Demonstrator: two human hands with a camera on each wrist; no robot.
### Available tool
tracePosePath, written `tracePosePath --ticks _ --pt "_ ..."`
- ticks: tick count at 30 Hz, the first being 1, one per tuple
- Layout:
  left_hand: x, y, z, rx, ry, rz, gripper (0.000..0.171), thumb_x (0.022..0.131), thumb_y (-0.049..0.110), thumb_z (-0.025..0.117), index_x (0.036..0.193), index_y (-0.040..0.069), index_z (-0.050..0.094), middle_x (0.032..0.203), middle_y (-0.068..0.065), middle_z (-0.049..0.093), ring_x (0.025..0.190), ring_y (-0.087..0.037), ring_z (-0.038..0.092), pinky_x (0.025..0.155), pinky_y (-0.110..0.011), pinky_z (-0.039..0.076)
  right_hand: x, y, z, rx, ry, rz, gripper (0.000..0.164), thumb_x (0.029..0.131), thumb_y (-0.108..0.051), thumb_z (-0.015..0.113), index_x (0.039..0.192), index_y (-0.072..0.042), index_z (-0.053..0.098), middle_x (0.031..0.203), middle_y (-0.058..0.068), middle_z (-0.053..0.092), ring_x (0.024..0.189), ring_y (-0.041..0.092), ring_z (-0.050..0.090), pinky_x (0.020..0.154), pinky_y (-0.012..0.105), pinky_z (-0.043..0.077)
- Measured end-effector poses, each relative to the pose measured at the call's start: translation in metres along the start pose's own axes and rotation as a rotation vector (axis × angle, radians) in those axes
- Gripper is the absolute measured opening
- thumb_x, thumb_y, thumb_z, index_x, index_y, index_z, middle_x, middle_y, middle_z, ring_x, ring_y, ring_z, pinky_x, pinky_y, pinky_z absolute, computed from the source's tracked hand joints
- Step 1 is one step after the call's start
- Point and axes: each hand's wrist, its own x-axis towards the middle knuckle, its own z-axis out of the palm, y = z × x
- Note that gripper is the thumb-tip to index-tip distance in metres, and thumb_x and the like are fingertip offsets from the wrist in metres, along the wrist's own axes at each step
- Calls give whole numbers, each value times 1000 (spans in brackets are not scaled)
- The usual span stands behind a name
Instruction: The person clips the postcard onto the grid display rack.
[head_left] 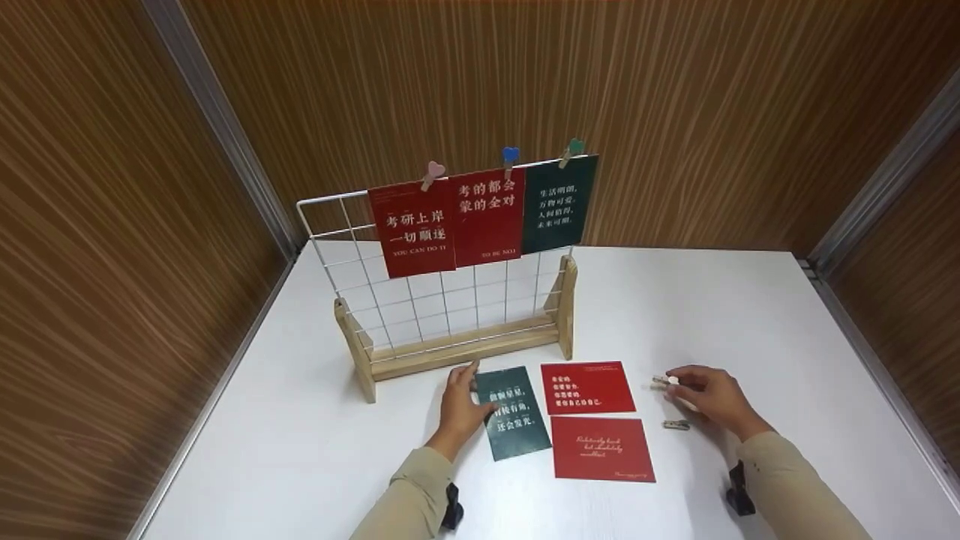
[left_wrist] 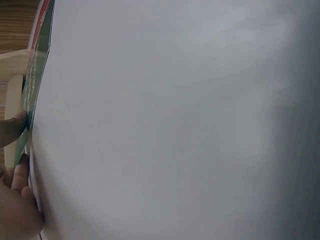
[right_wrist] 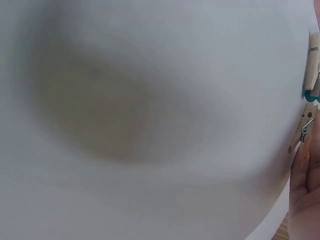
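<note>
A dark green card (head_left: 514,412) with white writing lies on the table beside my left hand (head_left: 460,407). The thumb is over its face and the fingers are along its left edge, pinching it; the left wrist view shows the hand (left_wrist: 20,200) at the card's edge (left_wrist: 37,75). My right hand (head_left: 712,396) pinches a small wooden clothespin (head_left: 660,382); in the right wrist view this clothespin (right_wrist: 302,127) shows its metal spring at the fingertips. Another clothespin (head_left: 676,425) lies just below. Two red cards (head_left: 588,388) lie one below the other between the hands.
Behind the cards stands a white wire grid rack (head_left: 442,300) on a wooden base (head_left: 465,349). Two red cards (head_left: 416,255) and one green card (head_left: 559,202) hang along its top, held by heart-topped clips (head_left: 510,155). Wood-patterned walls (head_left: 675,112) enclose the white table (head_left: 247,450).
</note>
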Motion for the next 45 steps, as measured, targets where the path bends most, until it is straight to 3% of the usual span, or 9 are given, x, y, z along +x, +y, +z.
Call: tracePosePath --ticks 7,13,24,27,32,42,45 --pt "0 -2 -5 -67 -30 -31 83 67 -3 82 139 -5 40 119 -17 53 88 -22 54 77 -35 50 0 -1 -1 97 -34 91 39 83 -23 75 116 -3 66 97 12 69 75 20 56 43 26 41" --pt "0 -2 -9 -120 -47 -85 81 68 -3 82 139 -4 42 109 -15 55 84 -19 53 71 -31 50 2 -4 -1 141 -40 103 42 84 -24 75 119 -4 65 101 11 68 86 18 61 62 28 46" --pt "3 -3 -17 -176 -16 -86 68 67 -9 79 129 -2 52 92 -7 50 78 -17 50 63 -25 47 4 -12 -6 181 -24 102 51 88 -35 68 128 -4 60 127 16 58 108 17 57 85 23 45" --pt "4 -2 -18 -181 -9 -106 66 69 -10 78 129 0 53 90 -6 51 78 -17 51 64 -26 49 5 -16 -6 199 -20 71 51 89 -33 67 129 -2 58 129 18 56 110 17 57 87 21 44" --pt "4 2 -23 -205 -29 -137 62 72 -9 76 128 2 52 89 -5 53 78 -15 53 65 -28 50 9 -24 -5 289 -19 37 48 92 -26 65 129 2 56 127 22 56 100 15 62 85 25 50" --pt "6 5 -35 -341 -103 -189 58 76 -10 73 128 1 51 86 -7 59 72 -13 56 57 -27 49 22 -43 -4 379 -17 -33 43 94 -16 62 130 7 53 114 3 64 92 10 62 81 23 51" --pt "7 4 -40 -385 -133 -192 58 76 -10 73 129 0 49 85 -8 61 70 -13 59 54 -30 50 27 -47 -5 413 -19 -64 43 93 -13 63 128 9 54 112 6 65 90 10 62 81 24 52"
